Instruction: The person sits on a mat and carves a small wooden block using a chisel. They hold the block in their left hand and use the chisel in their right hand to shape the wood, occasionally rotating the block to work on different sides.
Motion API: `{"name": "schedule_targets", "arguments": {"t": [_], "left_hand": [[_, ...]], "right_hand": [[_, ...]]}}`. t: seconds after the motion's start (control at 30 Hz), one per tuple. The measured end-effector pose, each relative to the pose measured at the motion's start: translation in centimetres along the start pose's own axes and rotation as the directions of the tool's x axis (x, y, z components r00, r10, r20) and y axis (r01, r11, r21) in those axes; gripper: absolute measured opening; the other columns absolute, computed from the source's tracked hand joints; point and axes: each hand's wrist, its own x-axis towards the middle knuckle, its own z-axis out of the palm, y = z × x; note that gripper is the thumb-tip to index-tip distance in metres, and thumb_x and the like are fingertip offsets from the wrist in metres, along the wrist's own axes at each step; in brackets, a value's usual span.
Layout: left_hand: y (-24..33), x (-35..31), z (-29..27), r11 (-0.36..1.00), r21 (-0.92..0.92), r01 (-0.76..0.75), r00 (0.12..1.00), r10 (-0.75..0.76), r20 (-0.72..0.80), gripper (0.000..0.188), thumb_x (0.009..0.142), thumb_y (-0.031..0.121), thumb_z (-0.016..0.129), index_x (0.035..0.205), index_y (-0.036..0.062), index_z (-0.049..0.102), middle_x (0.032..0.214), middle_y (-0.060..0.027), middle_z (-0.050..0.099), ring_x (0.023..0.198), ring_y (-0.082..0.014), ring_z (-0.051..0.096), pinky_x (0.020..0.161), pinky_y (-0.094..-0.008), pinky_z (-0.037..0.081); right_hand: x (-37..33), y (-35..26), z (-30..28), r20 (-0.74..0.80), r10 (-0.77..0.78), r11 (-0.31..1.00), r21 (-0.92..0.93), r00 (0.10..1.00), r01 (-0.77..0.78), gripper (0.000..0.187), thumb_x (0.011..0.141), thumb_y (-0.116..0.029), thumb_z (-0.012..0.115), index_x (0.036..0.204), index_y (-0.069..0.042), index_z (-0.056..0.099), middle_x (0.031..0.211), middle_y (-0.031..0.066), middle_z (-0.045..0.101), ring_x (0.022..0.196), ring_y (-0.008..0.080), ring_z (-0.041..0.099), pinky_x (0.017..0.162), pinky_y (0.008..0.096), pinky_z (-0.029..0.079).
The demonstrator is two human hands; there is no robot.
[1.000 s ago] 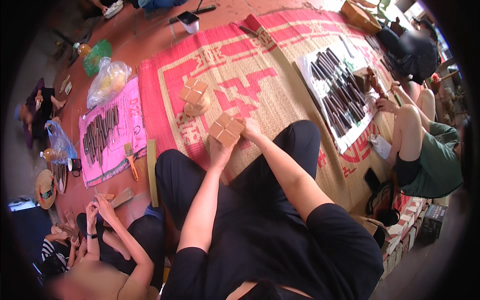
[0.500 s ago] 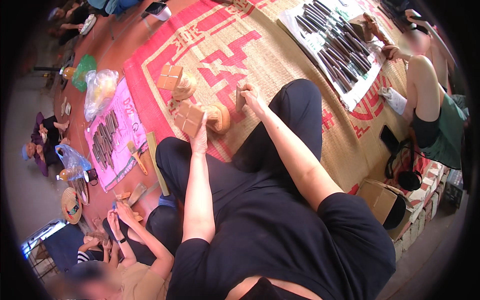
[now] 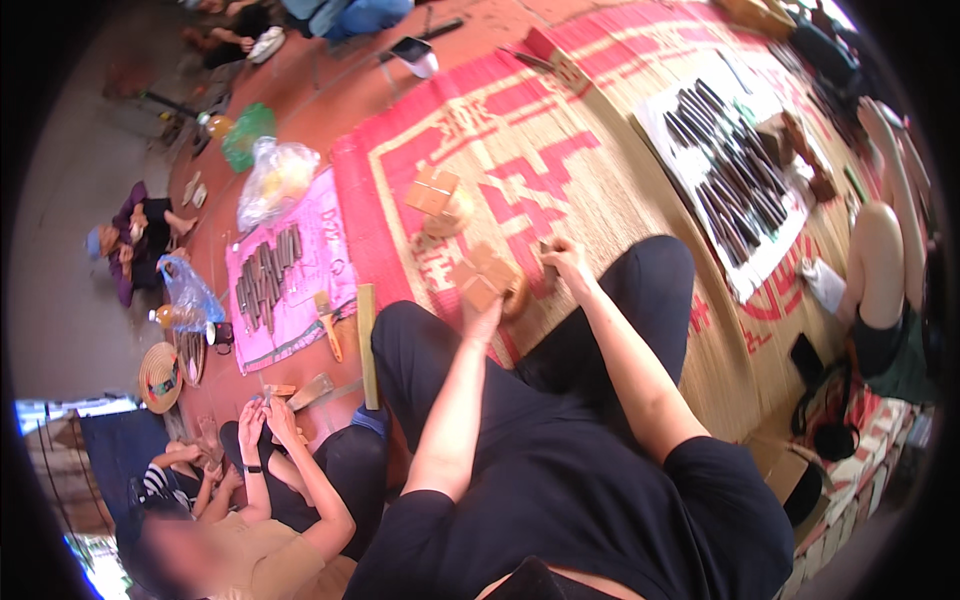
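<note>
My left hand is closed on the near side of a carved wooden piece. Its square, light-brown head has a pale cross of lines on top, and its rounded body shows beyond. To its right, my right hand pinches a thin, flat, brownish piece whose kind I cannot make out. The two hands are a little apart, above the mat in front of my crossed legs. A similar wooden piece with a square head and round base stands just beyond.
A red-and-straw woven mat lies under me. Dark-handled tools rest on a white cloth at right and a pink sheet at left. Beside my left knee are a wooden bar and a brush. Co-workers sit close by.
The whole view has turned, so everything sits farther right and lower. My right hand with the flat piece is nearer the wooden piece in my left hand. Both grips look the same.
</note>
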Motion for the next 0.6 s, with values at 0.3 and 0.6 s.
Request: {"name": "schedule_targets", "arguments": {"t": [0.3, 0.6], "left_hand": [[-3.5, 0.8, 1.4, 0.986, -0.112, -0.123, 0.992, 0.123, -0.012, 0.034, 0.077, 0.023, 0.069, 0.102, 0.0037, 0.055, 0.095, -0.0038, 0.059, 0.088, -0.0136, 0.056, 0.074, -0.0287, 0.046], [0.1, 1.1, 0.8, 0.981, -0.150, -0.126, 0.992, 0.120, -0.048, 0.031, 0.075, 0.017, 0.064, 0.100, 0.0008, 0.056, 0.098, -0.0086, 0.060, 0.093, -0.0180, 0.057, 0.078, -0.0317, 0.046]], "right_hand": [[-0.2, 0.0, 0.3, 0.002, 0.022, 0.996, 0.088, 1.000, -0.022, 0.008, 0.068, -0.006, 0.062, 0.072, -0.003, 0.055, 0.061, 0.0010, 0.054, 0.055, 0.0093, 0.050, 0.050, 0.0244, 0.039], [-0.7, -0.5, 0.4, -0.153, -0.136, 0.950, -0.299, 0.979, 0.085, 0.021, 0.069, -0.012, 0.063, 0.087, -0.002, 0.061, 0.070, 0.0059, 0.058, 0.067, 0.0140, 0.054, 0.062, 0.0274, 0.042]]}}
